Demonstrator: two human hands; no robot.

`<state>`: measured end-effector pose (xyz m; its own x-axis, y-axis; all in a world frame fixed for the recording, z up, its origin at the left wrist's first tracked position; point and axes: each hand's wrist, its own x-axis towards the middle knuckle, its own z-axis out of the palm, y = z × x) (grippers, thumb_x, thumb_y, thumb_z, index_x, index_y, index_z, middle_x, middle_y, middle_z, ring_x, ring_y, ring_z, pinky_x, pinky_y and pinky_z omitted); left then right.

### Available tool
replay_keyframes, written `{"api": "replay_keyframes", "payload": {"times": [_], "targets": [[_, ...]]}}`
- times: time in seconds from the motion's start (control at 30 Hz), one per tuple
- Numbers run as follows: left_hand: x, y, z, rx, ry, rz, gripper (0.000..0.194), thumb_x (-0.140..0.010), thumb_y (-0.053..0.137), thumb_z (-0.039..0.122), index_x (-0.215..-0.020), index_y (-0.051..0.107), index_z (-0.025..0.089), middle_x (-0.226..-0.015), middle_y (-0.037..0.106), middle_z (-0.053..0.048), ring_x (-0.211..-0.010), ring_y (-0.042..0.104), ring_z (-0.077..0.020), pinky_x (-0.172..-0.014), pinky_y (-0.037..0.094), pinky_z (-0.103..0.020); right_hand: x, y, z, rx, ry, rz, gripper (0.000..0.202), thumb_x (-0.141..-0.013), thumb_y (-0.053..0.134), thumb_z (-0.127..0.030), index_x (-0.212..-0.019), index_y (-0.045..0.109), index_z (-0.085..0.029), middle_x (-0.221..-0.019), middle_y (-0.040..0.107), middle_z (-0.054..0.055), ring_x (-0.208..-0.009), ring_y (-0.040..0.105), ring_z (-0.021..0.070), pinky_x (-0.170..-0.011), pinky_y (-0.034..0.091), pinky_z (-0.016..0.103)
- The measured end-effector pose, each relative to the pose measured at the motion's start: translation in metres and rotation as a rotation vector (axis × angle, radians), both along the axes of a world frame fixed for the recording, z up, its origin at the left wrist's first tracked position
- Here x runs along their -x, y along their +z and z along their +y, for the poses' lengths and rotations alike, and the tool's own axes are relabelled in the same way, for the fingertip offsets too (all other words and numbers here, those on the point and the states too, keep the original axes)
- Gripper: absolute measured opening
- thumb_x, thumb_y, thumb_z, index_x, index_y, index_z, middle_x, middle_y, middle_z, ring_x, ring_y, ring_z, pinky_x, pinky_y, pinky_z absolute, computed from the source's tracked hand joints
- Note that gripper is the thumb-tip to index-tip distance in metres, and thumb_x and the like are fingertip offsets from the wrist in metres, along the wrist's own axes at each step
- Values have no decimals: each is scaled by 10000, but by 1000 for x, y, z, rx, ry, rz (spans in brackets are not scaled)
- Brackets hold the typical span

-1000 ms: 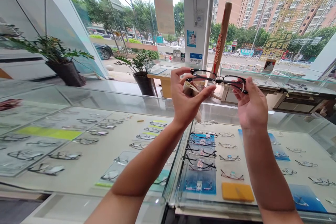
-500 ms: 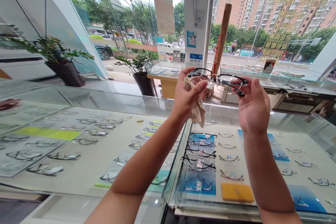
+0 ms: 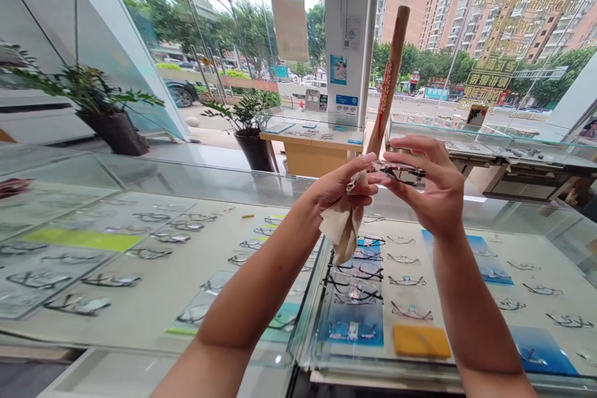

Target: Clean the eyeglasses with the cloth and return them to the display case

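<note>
And we're at the optical counter: both hands up, mid-air, w/ a pair of glasses [image 3: 402,173] btwn them. They're above the glass cases, showing past the far edge in this view, seen almost edge-on. R hand [image 3: 431,183] is clamped on them, thumb underneath, fingers over the top. Can't tell if the temples are folded.

L hand [image 3: 347,183] has its thumb and fingers closed on a pale cloth [image 3: 342,227], bunched in the grip, its loose end hanging. L fingertips are right at the near end of the glasses; contact there too small to call.

Down below, R case [image 3: 536,317]: dark frames [image 3: 354,292] stack up in a column along its L edge, partly on blue card; thin frames [image 3: 407,281] line up just to the R of that. Yellow pad [image 3: 422,341] sits nr the front edge, blue card [image 3: 543,349] twd the front R corner.

L case [image 3: 161,289]: rows of specs [image 3: 112,280], a lime strip [image 3: 81,239] over twd the L edge, a teal sheet [image 3: 284,316] by the front R corner, partly behind the L forearm.

Beyond the far edge: wooden table [image 3: 310,158] w/ more eyewear, a potted plant [image 3: 254,149] just beside it, and a tilted wooden post [image 3: 394,50] w/ red & pink decoration.
</note>
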<state>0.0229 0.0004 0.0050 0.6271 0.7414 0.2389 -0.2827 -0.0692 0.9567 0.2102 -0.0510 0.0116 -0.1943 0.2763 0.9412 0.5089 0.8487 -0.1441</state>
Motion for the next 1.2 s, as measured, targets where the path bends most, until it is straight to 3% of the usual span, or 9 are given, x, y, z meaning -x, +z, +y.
{"api": "replay_keyframes", "payload": {"times": [0.13,0.27,0.4,0.47,0.53,0.67,0.83,1.0,1.2], "targets": [[-2,1,-6,46,-20,-16,681,-594,910,795,-787,589,227,-718,589,4,-474,231,-44,-423,258,-232,4,0,1,-76,25,40,182,-1022,719,-467,-1094,839,-351,-1161,765,9,-1205,658,249,-1105,538,478],[-1,0,-5,-94,54,118,733,-685,772,934,-857,657,231,-670,582,-18,-471,359,-103,-439,316,-283,5,1,-2,-55,-31,75,285,-998,729,-580,-974,818,-310,-1092,756,23,-1137,670,256,-1063,539,474],[21,-5,17,-402,534,208,656,-850,696,877,-932,674,226,-730,661,-60,-601,562,-183,-563,473,-331,-6,3,0,113,-75,53,422,-936,762,-687,-901,776,-267,-1117,736,26,-1118,664,250,-1082,502,475],[40,-8,30,-541,757,258,493,-858,813,692,-892,670,221,-736,670,-52,-646,582,-184,-632,513,-335,-14,1,7,232,-44,-15,397,-923,798,-642,-866,770,-250,-1145,731,30,-1138,656,249,-1082,483,474],[58,-7,36,-624,854,315,306,-828,854,465,-834,677,216,-693,648,-31,-613,548,-172,-614,496,-329,-19,-5,20,363,-43,-110,315,-895,856,-537,-829,771,-240,-1161,729,35,-1173,638,259,-1082,464,478],[74,6,22,-650,902,438,117,-762,742,265,-748,645,201,-615,560,-7,-573,485,-152,-547,399,-304,-13,-25,46,677,-189,-380,163,-845,899,-316,-789,777,-222,-1175,707,51,-1191,583,278,-1085,420,473],[64,26,-7,-587,873,642,86,-743,681,242,-731,612,191,-610,486,-4,-641,481,-161,-579,346,-305,15,-53,65,1028,-519,-835,118,-913,828,-294,-866,804,-188,-1128,658,107,-1208,503,314,-1046,366,453],[62,28,-11,-614,817,671,99,-743,672,238,-700,599,188,-611,446,4,-648,445,-153,-589,310,-309,32,-79,77,1145,-551,-963,112,-877,837,-244,-825,776,-167,-951,686,95,-1145,562,303,-1032,367,441],[62,30,-14,-584,726,742,91,-774,663,234,-727,623,165,-612,489,5,-616,456,-130,-602,324,-291,34,-92,84,1224,-550,-1014,82,-888,806,-238,-856,773,-170,-919,715,73,-1081,629,269,-1062,368,440]]}}
